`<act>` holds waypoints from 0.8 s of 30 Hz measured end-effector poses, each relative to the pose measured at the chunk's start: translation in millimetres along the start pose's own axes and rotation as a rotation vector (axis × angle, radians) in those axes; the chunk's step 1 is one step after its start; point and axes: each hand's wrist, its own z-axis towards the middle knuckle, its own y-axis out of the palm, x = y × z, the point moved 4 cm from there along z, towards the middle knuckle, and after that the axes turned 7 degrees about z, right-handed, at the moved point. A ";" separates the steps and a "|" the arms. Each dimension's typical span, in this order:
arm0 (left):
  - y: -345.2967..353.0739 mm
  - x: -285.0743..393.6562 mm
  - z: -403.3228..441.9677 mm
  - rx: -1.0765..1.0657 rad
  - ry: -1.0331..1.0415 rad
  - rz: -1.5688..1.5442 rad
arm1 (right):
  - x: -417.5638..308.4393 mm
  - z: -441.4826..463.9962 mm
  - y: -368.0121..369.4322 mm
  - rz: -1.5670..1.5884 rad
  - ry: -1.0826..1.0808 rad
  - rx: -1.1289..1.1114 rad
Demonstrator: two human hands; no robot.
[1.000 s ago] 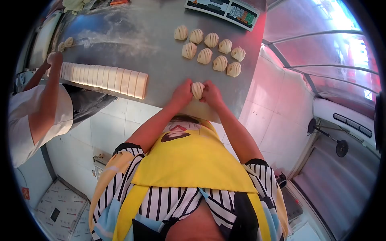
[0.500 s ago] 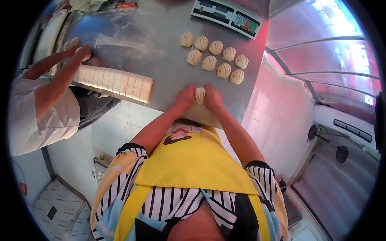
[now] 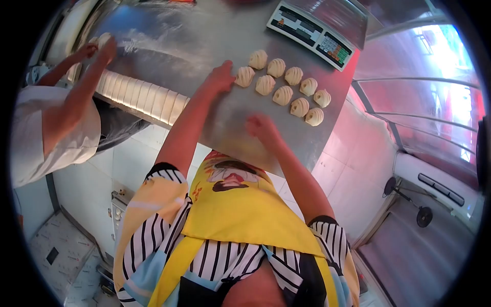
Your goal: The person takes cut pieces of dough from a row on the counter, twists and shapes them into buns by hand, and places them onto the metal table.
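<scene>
My left hand (image 3: 221, 78) reaches forward over the steel table, fingers apart, right beside a shaped dough roll (image 3: 244, 77) with a ridged, striped top. That roll sits at the left end of the nearer of two rows. Whether a fingertip still touches it, I cannot tell. Closer to my body, my right hand (image 3: 261, 126) hovers near the table with its fingers curled in and no object showing in it. A similar dough roll (image 3: 265, 85) lies just right of the one by my left hand, and several more continue toward the right.
A digital scale (image 3: 312, 35) stands at the back right of the steel table (image 3: 230, 120). On the left, a long strip of cut dough pieces (image 3: 138, 97) runs along the front edge. Beyond it, a co-worker's hands (image 3: 105, 49) handle dough.
The roll held between both hands now lies at the left end of the nearer row. My left hand has moved forward and left; my right stays near the body. The view has shifted.
</scene>
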 end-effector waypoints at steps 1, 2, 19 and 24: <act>-18.0 6.5 -20.1 -0.005 -0.069 -0.093 | -1.5 17.2 9.0 -0.047 -0.046 -0.007; -36.0 5.3 -36.6 0.058 -0.038 -0.137 | -19.1 30.8 20.5 -0.182 -0.109 -0.025; -18.3 -58.9 -142.3 -0.341 -0.073 -1.062 | -99.8 10.6 46.7 0.178 -0.165 -0.194; 57.2 -9.0 -147.6 -0.401 -0.005 -1.618 | -75.1 -24.8 -16.3 0.202 -0.133 0.058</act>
